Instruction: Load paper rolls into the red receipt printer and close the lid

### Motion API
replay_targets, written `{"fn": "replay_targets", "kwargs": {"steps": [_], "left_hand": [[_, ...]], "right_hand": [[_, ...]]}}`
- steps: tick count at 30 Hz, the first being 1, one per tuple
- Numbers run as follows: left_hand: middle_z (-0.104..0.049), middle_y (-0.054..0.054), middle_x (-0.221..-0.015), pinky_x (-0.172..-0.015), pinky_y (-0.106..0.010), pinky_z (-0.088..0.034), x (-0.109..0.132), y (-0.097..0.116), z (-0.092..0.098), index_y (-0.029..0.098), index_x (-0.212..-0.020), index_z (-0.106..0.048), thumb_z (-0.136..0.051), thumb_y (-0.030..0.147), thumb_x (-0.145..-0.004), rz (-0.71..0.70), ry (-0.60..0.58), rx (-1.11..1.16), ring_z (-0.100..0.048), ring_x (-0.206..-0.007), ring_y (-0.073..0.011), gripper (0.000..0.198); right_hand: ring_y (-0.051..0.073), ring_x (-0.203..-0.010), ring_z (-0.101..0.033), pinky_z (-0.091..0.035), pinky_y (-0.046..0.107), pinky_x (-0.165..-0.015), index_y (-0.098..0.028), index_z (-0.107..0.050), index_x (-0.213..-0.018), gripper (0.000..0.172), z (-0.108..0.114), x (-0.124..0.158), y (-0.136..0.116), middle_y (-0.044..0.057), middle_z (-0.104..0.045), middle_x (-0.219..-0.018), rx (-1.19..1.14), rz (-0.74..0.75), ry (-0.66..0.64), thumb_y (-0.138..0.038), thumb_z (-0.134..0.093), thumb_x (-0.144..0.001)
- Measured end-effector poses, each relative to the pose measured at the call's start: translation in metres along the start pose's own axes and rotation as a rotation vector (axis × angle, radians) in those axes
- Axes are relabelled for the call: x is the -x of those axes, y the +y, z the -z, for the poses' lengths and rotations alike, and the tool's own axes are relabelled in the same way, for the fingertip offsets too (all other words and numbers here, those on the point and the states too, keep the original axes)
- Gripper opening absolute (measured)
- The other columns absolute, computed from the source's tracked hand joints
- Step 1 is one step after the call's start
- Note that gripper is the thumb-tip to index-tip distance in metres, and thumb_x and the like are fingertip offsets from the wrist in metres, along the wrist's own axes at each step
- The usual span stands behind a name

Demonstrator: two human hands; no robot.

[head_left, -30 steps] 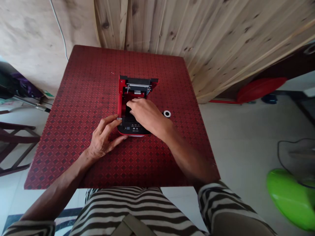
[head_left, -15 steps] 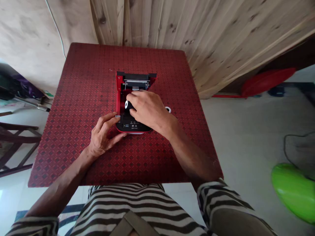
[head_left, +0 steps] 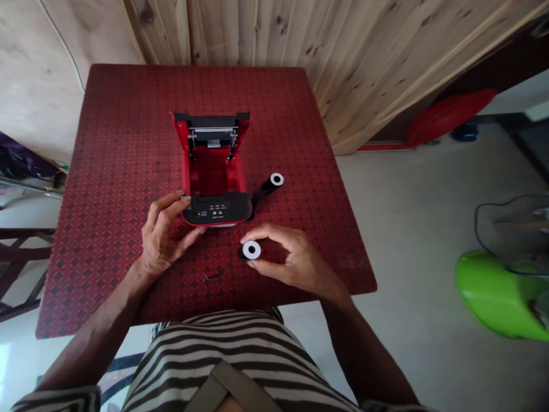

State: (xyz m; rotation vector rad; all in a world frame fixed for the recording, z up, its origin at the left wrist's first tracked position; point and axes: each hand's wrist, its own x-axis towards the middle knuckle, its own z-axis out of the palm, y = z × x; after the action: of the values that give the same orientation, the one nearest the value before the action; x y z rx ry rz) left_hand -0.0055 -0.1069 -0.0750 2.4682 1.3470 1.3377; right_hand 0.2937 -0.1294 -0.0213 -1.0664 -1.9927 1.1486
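Observation:
A small red and black printer (head_left: 218, 210) stands on the table with its lid (head_left: 212, 129) raised and its red inner bay bare. My left hand (head_left: 163, 233) grips the printer's front left corner, fingers along the side and thumb at the front edge. In front of the printer, my right hand (head_left: 295, 254) pinches a small paper roll (head_left: 251, 250) between thumb and fingers. That roll has a dark side and a white ring-shaped end facing up. A second, similar roll (head_left: 277, 180) lies to the printer's right.
Under everything is a red patterned table (head_left: 128, 114). Dark thin scraps (head_left: 213, 277) lie near its front. A wooden plank wall (head_left: 240, 34) rises behind. On the floor to the right is a bright green object (head_left: 493, 292); a dark wooden chair (head_left: 21, 257) is at the left.
My right hand has drawn back from above the printer bay to the front right, with the roll in its fingers. My left hand keeps its hold on the printer. The view has shifted slightly.

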Motion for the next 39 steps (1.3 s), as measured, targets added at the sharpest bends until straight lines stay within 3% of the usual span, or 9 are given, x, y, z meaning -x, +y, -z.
{"fn": "replay_targets", "kwargs": {"steps": [6, 11, 14, 17, 20, 24, 31, 35, 39], "left_hand": [[-0.068, -0.013, -0.137, -0.106, -0.045, -0.063, 0.0, -0.001, 0.0, 0.027, -0.147, -0.056, -0.089, 0.042, -0.086, 0.018, 0.007, -0.006, -0.07, -0.127, -0.0282, 0.071], [-0.069, -0.013, -0.136, -0.105, -0.045, -0.063, -0.001, -0.003, 0.0, 0.026, -0.148, -0.057, -0.09, 0.038, -0.085, -0.005, 0.009, -0.007, -0.07, -0.126, -0.0283, 0.072], [-0.069, -0.013, -0.136, -0.104, -0.045, -0.063, -0.002, -0.003, 0.0, 0.026, -0.149, -0.056, -0.09, 0.038, -0.085, -0.025, 0.018, -0.011, -0.07, -0.126, -0.0285, 0.073], [-0.07, -0.014, -0.134, -0.105, -0.045, -0.063, -0.002, -0.004, 0.0, 0.025, -0.149, -0.056, -0.09, 0.038, -0.085, -0.032, 0.022, -0.021, -0.07, -0.125, -0.0285, 0.074], [-0.069, -0.014, -0.134, -0.105, -0.043, -0.063, -0.001, -0.004, 0.0, 0.024, -0.148, -0.057, -0.09, 0.037, -0.085, -0.023, 0.013, -0.022, -0.07, -0.125, -0.0276, 0.073], [-0.068, -0.015, -0.136, -0.106, -0.043, -0.063, 0.0, -0.004, 0.0, 0.023, -0.147, -0.057, -0.09, 0.038, -0.085, -0.011, 0.013, -0.001, -0.07, -0.126, -0.0272, 0.071], [-0.069, -0.013, -0.136, -0.108, -0.043, -0.064, 0.001, 0.0, -0.001, 0.025, -0.148, -0.054, -0.087, 0.037, -0.088, -0.006, 0.005, -0.003, -0.07, -0.128, -0.027, 0.069], [-0.069, -0.012, -0.138, -0.107, -0.042, -0.065, 0.004, 0.0, -0.001, 0.025, -0.147, -0.055, -0.085, 0.04, -0.09, 0.022, -0.008, -0.007, -0.071, -0.128, -0.0272, 0.067], [-0.068, -0.01, -0.139, -0.108, -0.044, -0.064, 0.007, -0.002, -0.002, 0.027, -0.147, -0.055, -0.084, 0.042, -0.091, 0.051, -0.02, -0.002, -0.071, -0.128, -0.0267, 0.065]], "right_hand": [[0.02, -0.108, -0.078, -0.06, 0.04, -0.102, -0.024, -0.073, -0.117, 0.029, -0.042, 0.022, 0.037, 0.004, -0.082, -0.116, -0.048, -0.11, 0.102, -0.019, -0.077, -0.089], [0.021, -0.11, -0.079, -0.064, 0.043, -0.101, -0.028, -0.071, -0.132, 0.05, -0.009, 0.024, 0.032, 0.006, -0.08, -0.129, -0.222, -0.21, 0.076, -0.032, -0.088, -0.085], [0.022, -0.105, -0.079, -0.065, 0.043, -0.098, -0.028, -0.078, -0.113, 0.022, 0.025, 0.01, 0.047, 0.005, -0.083, -0.115, -0.177, -0.26, 0.319, -0.039, -0.077, -0.095], [0.027, -0.125, -0.073, -0.06, 0.05, -0.108, -0.029, -0.073, -0.13, 0.045, 0.045, -0.017, 0.08, 0.008, -0.077, -0.135, -0.074, -0.238, 0.473, -0.038, -0.08, -0.087], [0.03, -0.13, -0.07, -0.055, 0.053, -0.114, -0.03, -0.068, -0.139, 0.062, 0.048, -0.043, 0.111, 0.008, -0.069, -0.15, -0.045, -0.22, 0.404, -0.035, -0.084, -0.079], [0.029, -0.116, -0.074, -0.056, 0.053, -0.111, -0.028, -0.077, -0.118, 0.04, 0.04, -0.056, 0.124, 0.005, -0.08, -0.126, -0.022, -0.196, 0.4, -0.038, -0.083, -0.079], [0.023, -0.098, -0.073, -0.061, 0.042, -0.094, -0.028, -0.074, -0.106, 0.037, 0.058, -0.034, 0.041, 0.002, -0.077, -0.104, -0.121, -0.082, 0.381, -0.043, -0.093, -0.078], [0.026, -0.105, -0.074, -0.061, 0.044, -0.096, -0.031, -0.073, -0.112, 0.027, 0.078, -0.041, -0.036, 0.004, -0.076, -0.111, 0.001, 0.195, 0.154, -0.047, -0.081, -0.092], [0.026, -0.115, -0.071, -0.057, 0.047, -0.105, -0.024, -0.068, -0.122, 0.024, 0.058, -0.086, -0.059, 0.005, -0.075, -0.12, 0.332, 0.278, -0.092, -0.022, -0.067, -0.099]]}}
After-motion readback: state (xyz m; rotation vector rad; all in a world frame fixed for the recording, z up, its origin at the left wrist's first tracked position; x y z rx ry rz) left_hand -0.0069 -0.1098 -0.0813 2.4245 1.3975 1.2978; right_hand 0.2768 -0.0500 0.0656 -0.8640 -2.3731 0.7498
